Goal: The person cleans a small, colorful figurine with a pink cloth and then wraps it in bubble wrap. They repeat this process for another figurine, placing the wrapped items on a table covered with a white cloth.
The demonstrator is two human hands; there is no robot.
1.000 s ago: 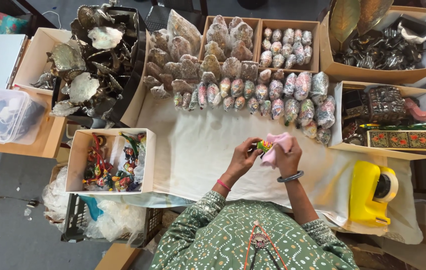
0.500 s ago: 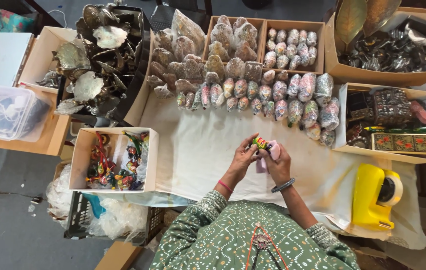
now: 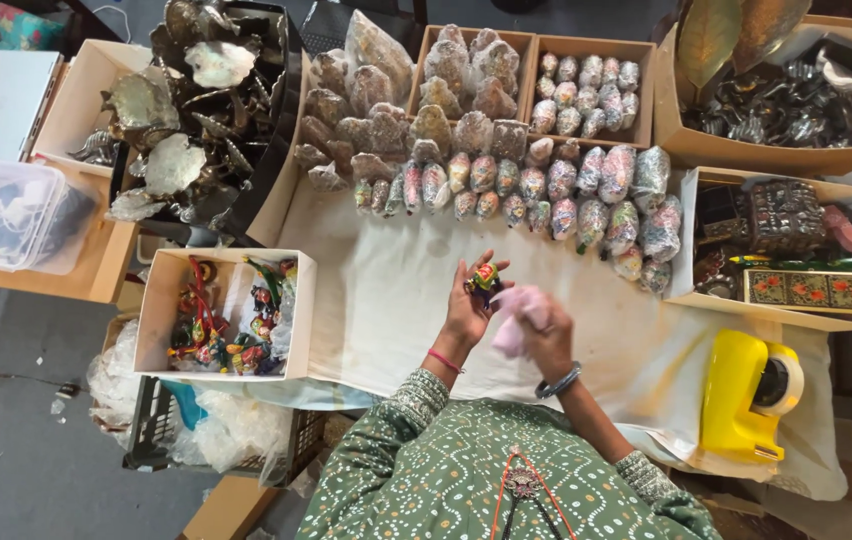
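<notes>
Pinching a small painted figure [image 3: 484, 278] in left hand [image 3: 468, 310] fingertips, upright above the cloth [image 3: 386, 300]; right hand [image 3: 544, 335] just beside, fingers closed on pink wrap [image 3: 516, 318], touching the figure's right side.

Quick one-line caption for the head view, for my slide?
Left hand holds a small painted figurine while right hand holds a pink cloth beside it, above a white-covered table.

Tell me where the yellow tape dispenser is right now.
In the head view, the yellow tape dispenser sits on the white cloth at the person's right, just below the open box of painted boxes and beyond the right hand.
</notes>
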